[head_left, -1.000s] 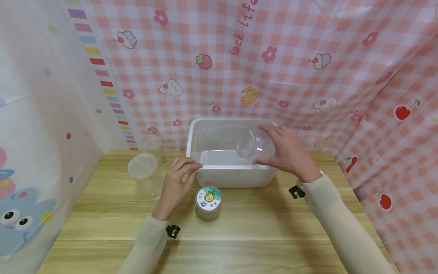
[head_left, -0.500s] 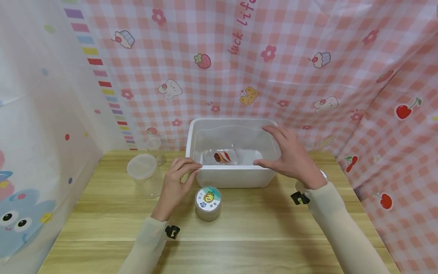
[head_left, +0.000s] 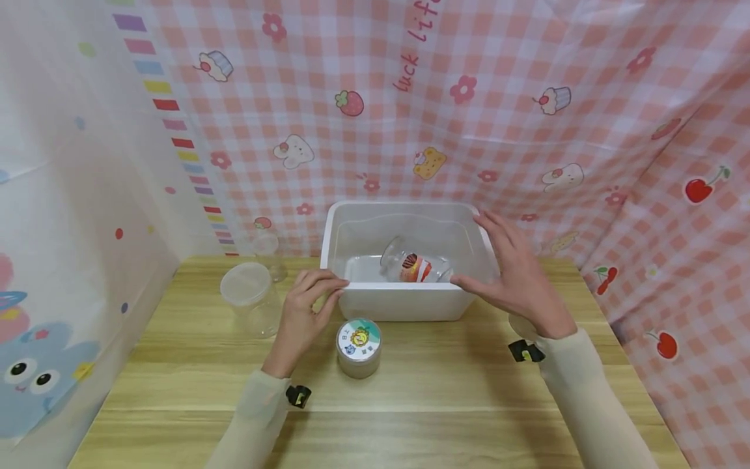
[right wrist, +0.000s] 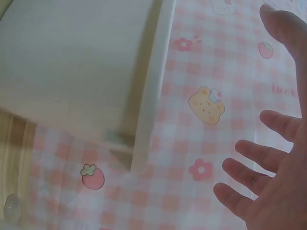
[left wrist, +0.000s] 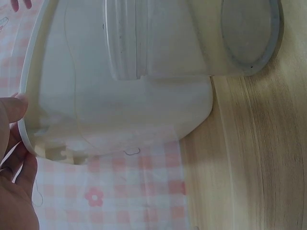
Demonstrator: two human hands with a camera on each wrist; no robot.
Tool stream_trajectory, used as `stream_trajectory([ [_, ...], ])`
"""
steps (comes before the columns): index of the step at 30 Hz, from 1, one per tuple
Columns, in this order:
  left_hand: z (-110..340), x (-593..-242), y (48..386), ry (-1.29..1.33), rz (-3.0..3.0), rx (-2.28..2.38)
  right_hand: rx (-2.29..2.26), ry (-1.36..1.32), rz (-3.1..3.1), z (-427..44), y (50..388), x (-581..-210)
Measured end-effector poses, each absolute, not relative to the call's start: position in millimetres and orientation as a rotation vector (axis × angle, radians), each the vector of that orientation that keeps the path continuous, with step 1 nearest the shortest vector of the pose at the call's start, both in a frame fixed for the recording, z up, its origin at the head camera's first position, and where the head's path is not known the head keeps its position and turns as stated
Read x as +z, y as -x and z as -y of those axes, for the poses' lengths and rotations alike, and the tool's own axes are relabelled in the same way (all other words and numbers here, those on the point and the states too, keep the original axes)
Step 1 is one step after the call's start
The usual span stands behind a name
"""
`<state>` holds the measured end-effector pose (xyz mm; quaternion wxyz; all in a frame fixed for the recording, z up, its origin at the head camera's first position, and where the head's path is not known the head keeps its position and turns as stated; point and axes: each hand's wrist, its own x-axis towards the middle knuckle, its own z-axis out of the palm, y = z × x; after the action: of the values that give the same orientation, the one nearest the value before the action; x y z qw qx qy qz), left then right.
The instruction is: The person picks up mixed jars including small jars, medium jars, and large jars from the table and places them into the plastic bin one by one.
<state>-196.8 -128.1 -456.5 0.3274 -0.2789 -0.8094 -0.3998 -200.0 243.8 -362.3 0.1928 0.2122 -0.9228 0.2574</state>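
A white plastic bin (head_left: 404,304) stands against the back cloth in the head view. Inside it a clear jar with a red label (head_left: 416,268) lies on its side; the front wall hides its lower part. My left hand (head_left: 303,319) grips the bin's rim at the front left corner, thumb and fingers on either side of it in the left wrist view. Over the bin's right end hovers my right hand (head_left: 521,283), thumb and fingers spread, holding nothing. The right wrist view shows those fingers (right wrist: 242,175) apart from the bin's edge (right wrist: 152,96).
Left of the bin stands a clear jar with a whitish lid (head_left: 246,284), and a smaller clear container (head_left: 269,257) is behind it. A round tub with a sunflower lid (head_left: 359,348) sits before the bin. My right wrist partly hides another container (head_left: 520,326).
My right hand let go of the clear jar inside the bin and drew back to the right. The jar rolled left, then right, within the bin. My left hand stayed on the rim.
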Motion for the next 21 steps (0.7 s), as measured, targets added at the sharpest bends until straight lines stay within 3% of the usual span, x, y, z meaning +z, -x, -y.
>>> stream_trajectory([
  [21,128.3,-456.7,195.5,0.711,2.147,-1.070,0.859,-0.267,2.532,-292.7,175.7,-394.1],
])
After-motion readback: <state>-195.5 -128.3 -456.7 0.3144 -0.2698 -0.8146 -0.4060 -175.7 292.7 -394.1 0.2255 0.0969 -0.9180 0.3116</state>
